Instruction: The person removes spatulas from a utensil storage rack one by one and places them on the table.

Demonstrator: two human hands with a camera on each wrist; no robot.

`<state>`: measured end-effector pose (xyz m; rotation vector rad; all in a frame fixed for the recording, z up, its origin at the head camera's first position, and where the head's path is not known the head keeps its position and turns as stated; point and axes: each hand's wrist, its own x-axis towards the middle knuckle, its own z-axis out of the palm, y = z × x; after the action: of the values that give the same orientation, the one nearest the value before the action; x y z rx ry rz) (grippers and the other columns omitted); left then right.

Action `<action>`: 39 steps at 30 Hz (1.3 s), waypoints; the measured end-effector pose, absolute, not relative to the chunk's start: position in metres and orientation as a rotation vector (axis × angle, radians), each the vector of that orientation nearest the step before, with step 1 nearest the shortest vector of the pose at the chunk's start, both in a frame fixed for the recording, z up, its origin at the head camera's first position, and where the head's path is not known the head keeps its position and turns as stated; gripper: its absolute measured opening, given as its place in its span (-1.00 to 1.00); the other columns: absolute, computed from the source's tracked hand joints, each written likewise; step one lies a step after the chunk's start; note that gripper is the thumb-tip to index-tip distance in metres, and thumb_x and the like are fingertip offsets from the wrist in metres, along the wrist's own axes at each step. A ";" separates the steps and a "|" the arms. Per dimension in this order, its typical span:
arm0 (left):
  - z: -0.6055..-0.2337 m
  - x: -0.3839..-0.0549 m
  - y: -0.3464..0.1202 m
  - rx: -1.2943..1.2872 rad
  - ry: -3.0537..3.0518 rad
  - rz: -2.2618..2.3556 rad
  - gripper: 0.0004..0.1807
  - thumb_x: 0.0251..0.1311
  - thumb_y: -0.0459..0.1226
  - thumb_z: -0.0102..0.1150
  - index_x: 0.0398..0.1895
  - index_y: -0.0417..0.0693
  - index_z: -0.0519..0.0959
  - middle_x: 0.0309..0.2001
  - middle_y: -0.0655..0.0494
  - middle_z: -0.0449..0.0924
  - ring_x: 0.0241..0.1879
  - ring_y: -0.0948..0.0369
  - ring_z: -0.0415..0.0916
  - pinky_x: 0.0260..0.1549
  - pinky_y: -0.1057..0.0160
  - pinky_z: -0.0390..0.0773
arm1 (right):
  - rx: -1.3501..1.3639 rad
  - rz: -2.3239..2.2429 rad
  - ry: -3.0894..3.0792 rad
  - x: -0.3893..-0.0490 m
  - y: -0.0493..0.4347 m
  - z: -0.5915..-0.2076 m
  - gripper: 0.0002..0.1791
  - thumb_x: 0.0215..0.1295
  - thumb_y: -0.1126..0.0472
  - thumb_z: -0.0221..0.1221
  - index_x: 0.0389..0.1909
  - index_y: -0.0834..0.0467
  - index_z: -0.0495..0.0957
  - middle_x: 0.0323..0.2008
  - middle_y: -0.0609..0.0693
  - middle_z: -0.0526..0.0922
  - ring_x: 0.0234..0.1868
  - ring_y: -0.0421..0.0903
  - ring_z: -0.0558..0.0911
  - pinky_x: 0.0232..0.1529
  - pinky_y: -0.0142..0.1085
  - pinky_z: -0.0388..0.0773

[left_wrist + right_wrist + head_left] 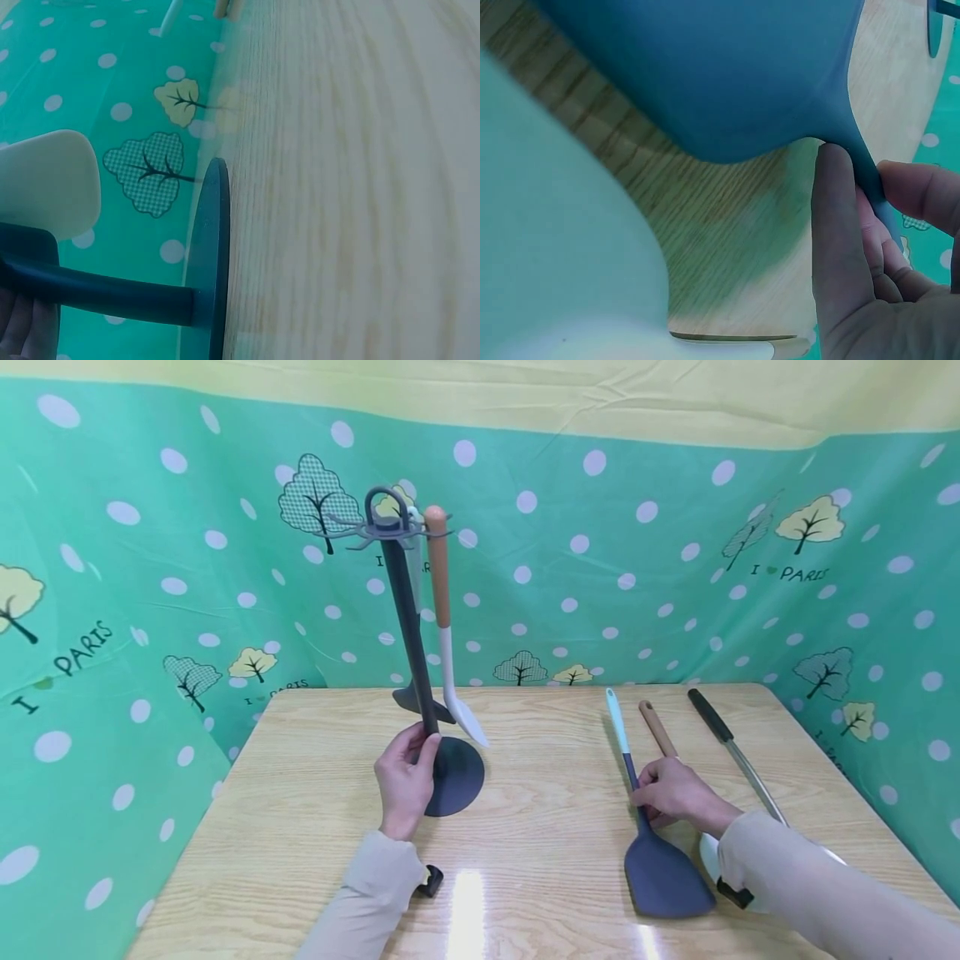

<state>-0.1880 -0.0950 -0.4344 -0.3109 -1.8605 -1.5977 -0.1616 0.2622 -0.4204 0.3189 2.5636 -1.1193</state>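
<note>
**A:** What have you got on the remote feed, both hands busy?

**B:** Yep. I've got the left hand (405, 772) pinching the utensil stand (411, 627) low on its smooth black pole, thumb on one side. The round base (461, 781) is a thin flat disc sitting on the wood-grain table (555, 802). Up top there's a ring of curved hooks (386, 532) with a loop above it.

**A:** And the right?

**B:** I have the right hand (678, 793) gripping the navy turner (669, 877) by its slim shaft, thumb against index finger, just above where it flares into that broad matte blade. Handle's pale aqua, pointing away from me. Can't tell if the blade touches the wood.

**A:** Anything hanging on the stand?

**B:** A white utensil with a brown wood-look handle (437, 568), plus a pale-handled one with a dark head (410, 699), partly behind the pole.

**A:** What's next to the turner?

**B:** Right beside it, a brown-handled utensil (657, 728) with a wide, pale, rounded head, then a shiny metal-shafted one with a black grip (708, 714). The sleeve (817, 877) covers part of those.
</note>
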 end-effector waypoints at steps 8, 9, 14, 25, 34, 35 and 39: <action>-0.434 -0.188 -0.095 -0.315 -1.861 -1.597 -0.78 0.14 -0.51 0.24 -0.13 -0.41 0.60 -0.29 -0.26 0.65 -0.29 -0.09 0.62 -0.23 0.23 0.63 | 0.316 -1.097 2.558 -0.162 0.262 -0.424 -0.83 0.15 0.37 0.20 -0.54 0.23 0.40 -0.54 0.13 0.53 -0.52 -0.03 0.58 -0.48 -0.17 0.65; -0.434 -0.188 -0.095 -0.315 -1.860 -1.596 -0.78 0.14 -0.52 0.24 -0.13 -0.41 0.60 -0.29 -0.26 0.65 -0.30 -0.09 0.62 -0.23 0.25 0.63 | 0.316 -1.094 2.560 -0.162 0.262 -0.425 -0.83 0.14 0.37 0.20 -0.54 0.23 0.40 -0.55 0.12 0.53 -0.53 -0.03 0.58 -0.49 -0.17 0.64; -0.434 -0.188 -0.095 -0.314 -1.858 -1.598 -0.79 0.13 -0.51 0.24 -0.14 -0.41 0.61 -0.29 -0.26 0.66 -0.30 -0.09 0.63 -0.24 0.20 0.64 | 0.332 -1.078 2.564 -0.163 0.262 -0.426 -0.84 0.13 0.37 0.21 -0.53 0.24 0.41 -0.56 0.12 0.53 -0.54 -0.04 0.58 -0.50 -0.18 0.65; -0.434 -0.187 -0.095 -0.318 -1.868 -1.564 -0.78 0.14 -0.52 0.23 -0.13 -0.41 0.60 -0.29 -0.25 0.66 -0.29 -0.08 0.63 -0.24 0.20 0.64 | 0.324 -1.034 2.559 -0.167 0.263 -0.427 -0.83 0.14 0.38 0.23 -0.53 0.24 0.43 -0.55 0.13 0.54 -0.53 -0.04 0.59 -0.49 -0.21 0.65; -0.433 -0.187 -0.095 -0.308 -1.865 -1.593 -0.78 0.14 -0.51 0.23 -0.13 -0.41 0.61 -0.29 -0.26 0.66 -0.29 -0.10 0.62 -0.23 0.20 0.64 | 0.310 -1.002 2.574 -0.167 0.262 -0.427 -0.82 0.13 0.40 0.23 -0.55 0.24 0.43 -0.56 0.13 0.55 -0.55 -0.05 0.58 -0.51 -0.21 0.64; -0.434 -0.187 -0.095 -0.310 -1.864 -1.594 -0.78 0.14 -0.51 0.24 -0.13 -0.41 0.61 -0.29 -0.26 0.66 -0.29 -0.09 0.63 -0.23 0.19 0.64 | 0.308 -0.999 2.576 -0.167 0.262 -0.427 -0.82 0.13 0.40 0.24 -0.56 0.24 0.43 -0.56 0.13 0.55 -0.55 -0.05 0.58 -0.51 -0.21 0.64; -0.434 -0.188 -0.095 -0.320 -1.856 -1.587 -0.79 0.13 -0.52 0.24 -0.14 -0.42 0.60 -0.29 -0.26 0.66 -0.30 -0.11 0.62 -0.24 0.20 0.64 | 0.311 -0.991 2.568 -0.168 0.262 -0.427 -0.81 0.14 0.40 0.23 -0.56 0.24 0.42 -0.55 0.14 0.54 -0.55 -0.04 0.58 -0.50 -0.20 0.65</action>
<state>-0.1879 -0.0953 -0.4343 -0.3200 -1.8560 -1.5874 -0.1678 0.2620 -0.4273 0.3113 2.5684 -0.9909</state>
